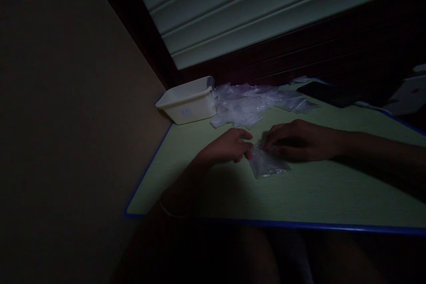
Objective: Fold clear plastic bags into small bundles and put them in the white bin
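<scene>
Clear plastic, thin & shiny: 1 packet (270, 166) flat on the pale green table (339, 195), btwn the 2 hands; can't tell if it's a single sheet or a small stack. Also 1 heap of similar clear packets (248, 105) farther back, overlapping, too many to count; 1 white bin (191, 108) at the heap's L end; 1 dark flat item (328, 93) at the back R of the tabletop, ID unclear; 1 pale item (409, 95) near the R edge of view, too dim to ID.

Pos. of packet: directly under the R hand's fingertips & reaching out twd the wearer; its L edge is at the L hand's fingertips.

R hand (302, 140): palm down, fingers bent onto packet's upper part, thumb alongside; can't tell if pinching or just pressing. L hand (229, 145): fingers part-curled, index apart from the next, tips at packet's edge; can't tell if it's gripping. 1 thin band (171, 214) on L forearm. Blue trim (299, 225) runs along table's near edge.
</scene>
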### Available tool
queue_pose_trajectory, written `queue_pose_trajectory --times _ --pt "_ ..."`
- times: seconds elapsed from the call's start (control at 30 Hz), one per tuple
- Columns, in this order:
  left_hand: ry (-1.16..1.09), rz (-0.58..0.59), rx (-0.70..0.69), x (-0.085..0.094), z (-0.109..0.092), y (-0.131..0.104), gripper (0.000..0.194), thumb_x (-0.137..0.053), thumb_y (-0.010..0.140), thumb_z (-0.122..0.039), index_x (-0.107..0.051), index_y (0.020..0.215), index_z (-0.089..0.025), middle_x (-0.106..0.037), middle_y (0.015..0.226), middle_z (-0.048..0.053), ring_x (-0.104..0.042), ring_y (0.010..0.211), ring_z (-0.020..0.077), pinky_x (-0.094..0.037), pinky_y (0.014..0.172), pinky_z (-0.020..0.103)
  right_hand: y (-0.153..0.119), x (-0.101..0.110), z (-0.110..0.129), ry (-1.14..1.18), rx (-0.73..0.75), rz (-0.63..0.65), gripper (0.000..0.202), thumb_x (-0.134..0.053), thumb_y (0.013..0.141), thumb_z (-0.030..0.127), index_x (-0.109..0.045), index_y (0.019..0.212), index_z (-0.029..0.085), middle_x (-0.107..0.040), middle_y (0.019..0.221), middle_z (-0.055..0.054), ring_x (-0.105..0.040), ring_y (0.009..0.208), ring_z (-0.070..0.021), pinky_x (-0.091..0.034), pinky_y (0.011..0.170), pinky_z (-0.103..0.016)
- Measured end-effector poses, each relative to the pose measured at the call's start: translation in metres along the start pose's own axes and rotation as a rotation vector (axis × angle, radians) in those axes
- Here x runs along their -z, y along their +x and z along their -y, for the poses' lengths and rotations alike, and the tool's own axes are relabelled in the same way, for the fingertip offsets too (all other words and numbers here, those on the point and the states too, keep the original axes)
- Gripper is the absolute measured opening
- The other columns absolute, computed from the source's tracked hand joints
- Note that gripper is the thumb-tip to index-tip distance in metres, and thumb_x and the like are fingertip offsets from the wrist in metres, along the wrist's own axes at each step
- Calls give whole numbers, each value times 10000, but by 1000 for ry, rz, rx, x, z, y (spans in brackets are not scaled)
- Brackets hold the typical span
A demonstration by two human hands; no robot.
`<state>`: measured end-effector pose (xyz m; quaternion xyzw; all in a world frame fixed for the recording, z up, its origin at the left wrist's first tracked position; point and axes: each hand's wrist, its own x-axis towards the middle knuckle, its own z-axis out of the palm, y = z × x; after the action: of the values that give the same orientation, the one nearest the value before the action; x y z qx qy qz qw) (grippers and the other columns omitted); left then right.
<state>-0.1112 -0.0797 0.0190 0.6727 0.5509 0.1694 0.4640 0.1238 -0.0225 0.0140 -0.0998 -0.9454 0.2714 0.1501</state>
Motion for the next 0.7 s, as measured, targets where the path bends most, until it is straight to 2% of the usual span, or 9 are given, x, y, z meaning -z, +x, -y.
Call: queue_pose_trajectory --times 0.17,0.33,0.43,0.5,0.7 --pt "39 -67 10 -5 0 4 403 -516 853 -249 -500 1229 -106 -644 703 34 -420 432 70 -318 445 224 0 -1 0 11 -6 -17 269 -513 884 301 -688 1062 200 -688 1025 -66 -648 888 -193 -501 782 -315" --pt "121 -138 -26 -8 -1 7 365 -568 803 -213 -567 1149 -98 -595 648 16 -494 523 99 -361 508 227 0 -3 1 1 -15 -125 259 -532 869 312 -691 1038 197 -691 1018 -73 -648 892 -206 -498 780 -313" --pt "214 -170 -54 -8 0 7 373 -601 787 -253 -591 1131 -110 -588 672 16 -514 564 113 -371 534 233 2 -5 1 -82 -112 -248 271 -528 866 325 -682 1046 192 -691 978 -78 -642 852 -216 -491 759 -327" --pt "265 -194 -68 -7 2 8 373 -618 777 -279 -602 1114 -120 -600 717 25 -529 596 119 -377 554 237 4 -7 -2 -166 -187 -285 294 -530 863 346 -673 1060 181 -679 969 -87 -633 830 -221 -483 741 -336" --pt "337 -226 -86 -7 4 10 295 -625 766 -302 -619 1012 -138 -623 814 50 -552 690 139 -391 607 249 8 -13 -11 -261 -243 -182 277 -530 854 350 -664 1008 162 -631 945 -94 -607 840 -222 -457 736 -331"
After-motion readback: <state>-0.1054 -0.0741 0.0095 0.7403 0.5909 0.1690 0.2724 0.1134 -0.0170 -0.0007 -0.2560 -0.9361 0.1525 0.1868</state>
